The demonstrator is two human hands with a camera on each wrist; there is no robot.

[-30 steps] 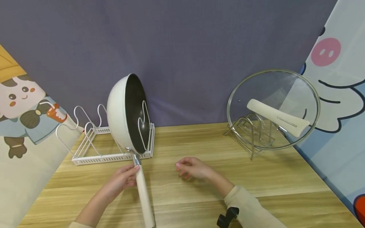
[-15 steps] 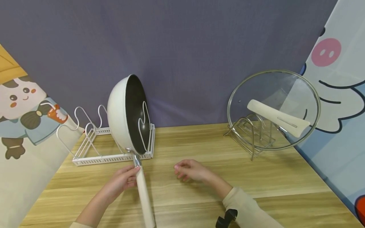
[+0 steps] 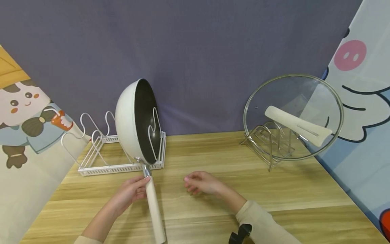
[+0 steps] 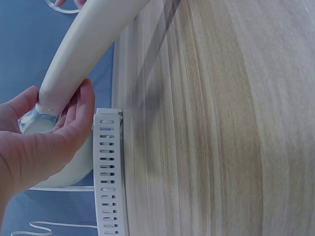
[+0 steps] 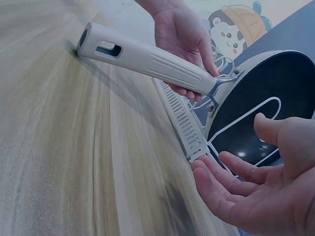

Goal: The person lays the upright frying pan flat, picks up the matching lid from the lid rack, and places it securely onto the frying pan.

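A white pan (image 3: 135, 120) with a dark inside stands on its edge in a white wire rack (image 3: 122, 165). Its long white handle (image 3: 153, 210) points toward me over the wooden table (image 3: 274, 196). My left hand (image 3: 132, 191) grips the handle near the metal neck, fingers curled under it (image 5: 184, 37) and thumb beside it (image 4: 29, 101). My right hand (image 3: 199, 182) hovers just above the table to the right of the handle, fingers relaxed, and holds nothing (image 5: 251, 194).
A glass lid (image 3: 294, 117) with a white handle (image 3: 298, 126) leans in a metal stand (image 3: 268, 142) at the back right. A purple backdrop and cartoon-printed panels close in the back and both sides.
My right hand has drifted slightly left, toward the pan handle. The left hand and the pan have stayed in place.
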